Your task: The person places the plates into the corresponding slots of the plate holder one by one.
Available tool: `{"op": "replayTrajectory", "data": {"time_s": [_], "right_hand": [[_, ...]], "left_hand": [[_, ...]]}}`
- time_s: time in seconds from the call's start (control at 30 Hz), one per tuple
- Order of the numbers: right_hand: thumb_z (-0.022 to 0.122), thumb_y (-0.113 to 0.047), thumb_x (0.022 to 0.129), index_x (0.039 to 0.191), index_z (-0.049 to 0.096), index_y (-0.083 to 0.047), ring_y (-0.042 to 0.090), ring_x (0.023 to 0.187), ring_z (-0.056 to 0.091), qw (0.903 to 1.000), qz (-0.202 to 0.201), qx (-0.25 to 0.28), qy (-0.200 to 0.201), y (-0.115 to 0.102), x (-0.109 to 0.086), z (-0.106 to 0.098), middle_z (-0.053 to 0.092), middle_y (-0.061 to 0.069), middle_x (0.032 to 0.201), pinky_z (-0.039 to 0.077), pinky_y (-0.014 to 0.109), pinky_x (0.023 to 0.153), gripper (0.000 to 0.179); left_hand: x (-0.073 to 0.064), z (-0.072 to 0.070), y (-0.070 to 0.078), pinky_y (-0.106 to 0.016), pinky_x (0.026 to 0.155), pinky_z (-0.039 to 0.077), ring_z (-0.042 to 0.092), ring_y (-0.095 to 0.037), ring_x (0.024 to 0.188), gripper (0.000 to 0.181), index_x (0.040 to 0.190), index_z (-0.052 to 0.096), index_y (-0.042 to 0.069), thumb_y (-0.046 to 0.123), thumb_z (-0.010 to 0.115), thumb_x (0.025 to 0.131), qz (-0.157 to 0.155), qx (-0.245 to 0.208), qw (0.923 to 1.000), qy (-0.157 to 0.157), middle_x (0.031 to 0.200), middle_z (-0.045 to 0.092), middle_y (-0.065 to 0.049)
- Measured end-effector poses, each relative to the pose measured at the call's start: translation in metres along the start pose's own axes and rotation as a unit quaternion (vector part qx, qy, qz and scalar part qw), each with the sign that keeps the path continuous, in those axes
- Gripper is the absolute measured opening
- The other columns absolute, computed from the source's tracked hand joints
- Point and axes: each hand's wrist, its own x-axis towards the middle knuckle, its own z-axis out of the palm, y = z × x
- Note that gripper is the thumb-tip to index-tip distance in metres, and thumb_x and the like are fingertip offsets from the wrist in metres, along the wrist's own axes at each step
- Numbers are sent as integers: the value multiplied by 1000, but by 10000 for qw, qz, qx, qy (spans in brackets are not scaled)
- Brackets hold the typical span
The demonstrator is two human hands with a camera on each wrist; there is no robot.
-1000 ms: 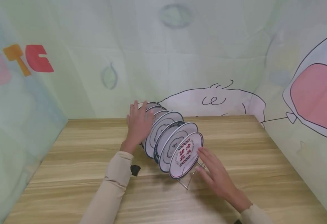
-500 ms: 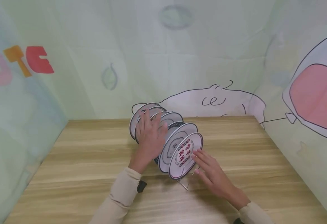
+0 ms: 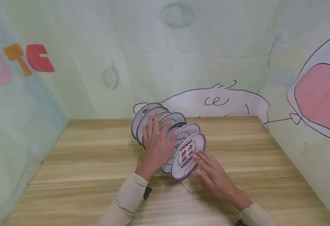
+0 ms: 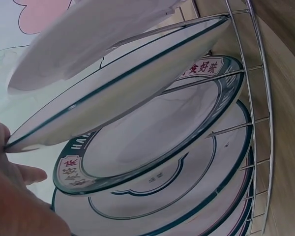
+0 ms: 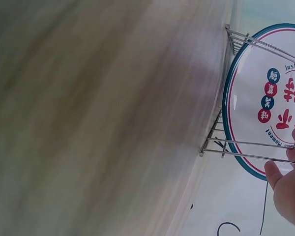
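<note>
A wire plate rack (image 3: 185, 185) holds several white plates with dark rims, standing on edge in a row. The nearest plate (image 3: 179, 161) carries red lettering. My left hand (image 3: 159, 149) is spread over the middle of the row, fingers straight. In the left wrist view, its fingers touch the rim of a tilted plate (image 4: 115, 93), beside a plate with a green lettered band (image 4: 152, 140). My right hand (image 3: 217, 177) is at the rack's near end with fingers extended. The right wrist view has its thumb and fingertips beside the end wires, close to the front plate's face.
The rack stands on a wood-grain table (image 3: 97, 150). A printed cloth backdrop (image 3: 142, 56) rises behind the table and along both sides. Bare tabletop shows left and right of the rack.
My left hand has moved right and nearer along the row, from the far plates to the middle ones. My right hand shifted slightly left, closer to the front plate. The plates stay in the rack.
</note>
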Motion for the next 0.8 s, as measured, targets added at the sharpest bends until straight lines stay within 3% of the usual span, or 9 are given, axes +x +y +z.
{"op": "replayTrajectory", "data": {"time_s": [0.53, 0.7, 0.77, 0.8], "right_hand": [[60, -19, 97, 142, 56, -12, 39, 144, 38, 9996, 141, 50, -231, -13, 1, 2, 49, 9, 153, 3, 19, 123, 45], [61, -22, 97, 142, 57, -17, 37, 145, 37, 9991, 104, -54, -419, -18, 1, 1, 48, 7, 154, 25, 48, 121, 46], [62, -23, 97, 142, 57, -17, 37, 145, 37, 9986, -11, -99, -514, -20, 2, -1, 48, 8, 154, 31, 54, 115, 45], [62, -23, 97, 142, 57, -18, 37, 145, 37, 9983, -60, -113, -569, -21, 2, -1, 48, 8, 154, 30, 52, 117, 45]], "left_hand": [[7, -3, -18, -65, 122, 6, 6, -38, 156, 59, 154, 39, 16, 45, 41, 103, 311, 22, 9994, -125, 168, 16, -16], [9, -6, -24, -65, 122, 6, 7, -39, 156, 57, 154, 40, 16, 42, 43, 103, 456, -123, 9987, -215, 167, 17, -17], [10, -8, -26, -65, 122, 5, 6, -39, 156, 57, 154, 40, 16, 42, 43, 103, 507, -128, 9982, -280, 167, 17, -17], [10, -9, -28, -65, 122, 5, 6, -39, 156, 58, 154, 40, 16, 42, 43, 102, 543, -136, 9980, -300, 167, 18, -16]]}}
